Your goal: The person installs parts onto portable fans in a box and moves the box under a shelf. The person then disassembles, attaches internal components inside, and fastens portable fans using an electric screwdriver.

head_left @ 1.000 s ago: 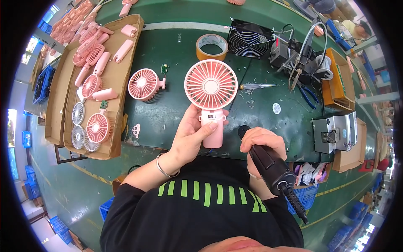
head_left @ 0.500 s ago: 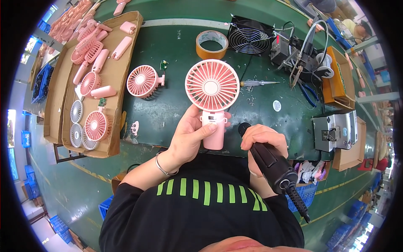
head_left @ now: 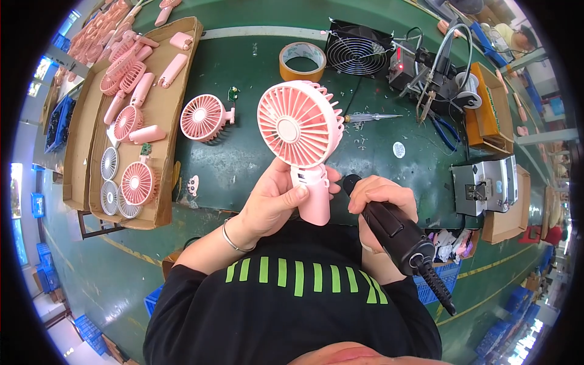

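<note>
A pink handheld fan [head_left: 298, 125] stands upright in front of me, its round grille turned slightly to the left. My left hand [head_left: 277, 198] is closed round its handle, thumb on the front. In my right hand [head_left: 386, 201] is a black electric screwdriver [head_left: 398, 240], its corded end toward me and its dark tip end close to the fan handle. The bit itself cannot be made out. On the green bench [head_left: 243, 164], left of the held fan, lies another pink fan head [head_left: 204, 117] with a small green circuit board [head_left: 233, 93] beside it.
A cardboard tray [head_left: 164, 140] at the left holds pink fan parts. Behind the held fan are a tape roll [head_left: 302, 61] and a black cooling fan [head_left: 359, 52]. At the right are a soldering stand [head_left: 426, 73], blue pliers [head_left: 447, 134], a thin screwdriver [head_left: 371, 117] and a grey metal box [head_left: 483, 190].
The held fan has turned, its grille now facing more to the left and its side showing; the handle's lower end has swung right. The electric screwdriver has barely moved.
</note>
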### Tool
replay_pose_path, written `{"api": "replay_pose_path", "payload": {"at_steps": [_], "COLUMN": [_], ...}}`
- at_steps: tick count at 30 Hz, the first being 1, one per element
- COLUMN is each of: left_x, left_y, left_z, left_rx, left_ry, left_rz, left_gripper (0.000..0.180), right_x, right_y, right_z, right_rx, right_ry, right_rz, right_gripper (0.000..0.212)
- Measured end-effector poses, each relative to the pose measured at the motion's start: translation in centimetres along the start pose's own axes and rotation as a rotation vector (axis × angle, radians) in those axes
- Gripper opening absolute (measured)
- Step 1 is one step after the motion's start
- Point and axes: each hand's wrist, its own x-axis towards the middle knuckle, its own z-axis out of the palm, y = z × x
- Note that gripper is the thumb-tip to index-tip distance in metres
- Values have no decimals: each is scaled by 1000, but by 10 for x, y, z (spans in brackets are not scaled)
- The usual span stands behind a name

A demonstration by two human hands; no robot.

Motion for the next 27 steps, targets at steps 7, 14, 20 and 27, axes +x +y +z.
{"api": "replay_pose_path", "payload": {"at_steps": [7, 14, 20, 27], "left_x": [0, -3, 3, 4], "left_y": [-5, -9, -20, -20], "left_z": [-5, -2, -11, 4], "left_rx": [4, -135, -161, 188], "left_ry": [56, 127, 72, 289], "left_rz": [-50, -156, -122, -260], "left_gripper": [65, 60, 63, 53], "right_x": [-3, -4, -6, -2], "right_y": [1, 1, 3, 12], "right_z": [0, 0, 1, -14], "right_rx": [-22, 28, 57, 89], "right_ry": [-6, 20, 41, 46], "right_rz": [-20, -4, 8, -48], "right_gripper": [25, 25, 26, 92]}}
